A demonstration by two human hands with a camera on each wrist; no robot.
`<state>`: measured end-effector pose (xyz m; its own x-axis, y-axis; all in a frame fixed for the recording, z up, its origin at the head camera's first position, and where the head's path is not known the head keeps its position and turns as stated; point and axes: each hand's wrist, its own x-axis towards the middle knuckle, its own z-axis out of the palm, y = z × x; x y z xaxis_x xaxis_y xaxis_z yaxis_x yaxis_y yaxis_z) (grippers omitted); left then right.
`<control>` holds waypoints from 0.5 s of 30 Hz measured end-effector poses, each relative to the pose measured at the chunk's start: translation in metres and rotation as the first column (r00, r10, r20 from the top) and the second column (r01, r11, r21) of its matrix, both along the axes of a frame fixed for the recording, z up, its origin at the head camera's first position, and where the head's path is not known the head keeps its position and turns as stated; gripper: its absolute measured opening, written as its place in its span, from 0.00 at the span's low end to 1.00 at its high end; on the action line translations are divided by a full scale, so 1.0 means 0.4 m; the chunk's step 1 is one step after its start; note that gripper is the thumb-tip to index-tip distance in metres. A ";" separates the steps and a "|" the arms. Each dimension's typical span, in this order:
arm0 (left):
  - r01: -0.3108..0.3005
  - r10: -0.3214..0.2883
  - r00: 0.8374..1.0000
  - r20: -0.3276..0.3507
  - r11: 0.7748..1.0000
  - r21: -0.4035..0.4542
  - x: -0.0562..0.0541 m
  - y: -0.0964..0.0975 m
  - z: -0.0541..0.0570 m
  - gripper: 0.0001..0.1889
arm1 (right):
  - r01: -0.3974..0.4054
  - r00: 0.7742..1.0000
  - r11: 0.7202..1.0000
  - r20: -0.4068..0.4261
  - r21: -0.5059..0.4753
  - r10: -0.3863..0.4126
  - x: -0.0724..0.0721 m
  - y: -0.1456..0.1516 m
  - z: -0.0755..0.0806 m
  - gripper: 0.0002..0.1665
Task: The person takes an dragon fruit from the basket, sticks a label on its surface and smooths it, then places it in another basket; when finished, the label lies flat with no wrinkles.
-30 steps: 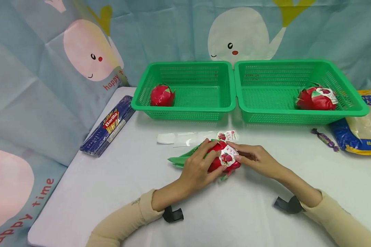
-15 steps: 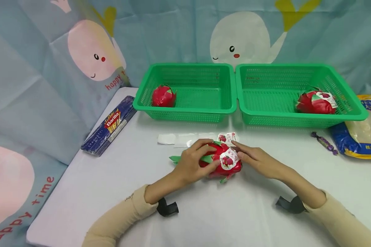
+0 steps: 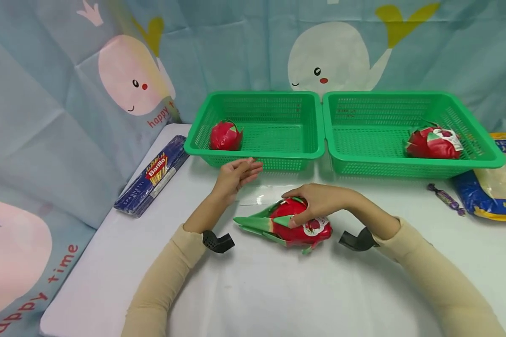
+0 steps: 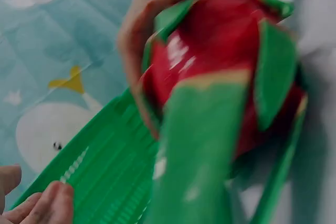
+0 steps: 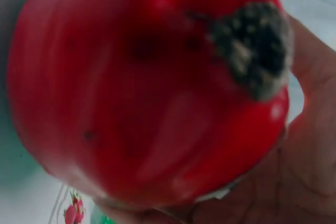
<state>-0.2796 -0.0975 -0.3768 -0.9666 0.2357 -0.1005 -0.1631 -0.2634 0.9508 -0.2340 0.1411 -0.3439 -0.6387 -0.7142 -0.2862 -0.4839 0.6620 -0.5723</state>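
A dragon fruit [image 3: 293, 235] with long green scales lies on its side on the white table, a round sticker [image 3: 316, 227] on its near right part. My right hand [image 3: 324, 200] grips it from above, thumb on the near side and fingers over the back. Its red end with a dark scar fills the right wrist view. Beyond the scales, my left hand [image 3: 237, 177] is raised near the left basket's front, fingers loosely extended and holding nothing. Partly covered by the right hand and fruit, a clear plastic strip [image 3: 261, 194] lies behind.
Two green baskets stand side by side at the back. The left basket [image 3: 257, 154] and the right basket [image 3: 413, 164] each contain a dragon fruit. A blue spaghetti box [image 3: 152, 178] lies left; a wrapped candy [image 3: 446, 200] and a blue-yellow pasta bag [image 3: 495, 187] lie right.
My left hand has let go of the dragon fruit and moved back and left toward the left basket. My right hand has shifted from its right end to a grip over its top.
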 end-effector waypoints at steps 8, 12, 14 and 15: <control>-0.101 0.088 0.993 0.081 0.981 0.168 -0.037 -0.037 -0.007 0.09 | 0.050 0.997 0.999 0.050 0.017 -0.051 0.014 -0.013 0.000 0.44; -0.094 0.082 0.993 0.080 0.981 0.170 -0.041 -0.039 -0.010 0.08 | 0.077 0.997 0.996 0.007 -0.048 -0.077 0.028 -0.013 -0.011 0.39; -0.084 0.073 0.995 0.072 0.982 0.171 -0.040 -0.038 -0.011 0.07 | 0.098 0.995 0.991 0.004 -0.091 -0.098 0.036 -0.009 -0.013 0.37; -0.080 0.069 0.995 0.068 0.982 0.174 -0.040 -0.038 -0.011 0.07 | 0.110 0.994 0.988 0.003 -0.108 -0.110 0.040 -0.006 -0.012 0.36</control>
<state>-0.2955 -0.1126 -0.3812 -0.9754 0.1825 -0.1238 -0.1936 -0.4393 0.8772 -0.2179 0.1389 -0.3489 -0.7160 -0.6662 -0.2087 -0.4135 0.6456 -0.6420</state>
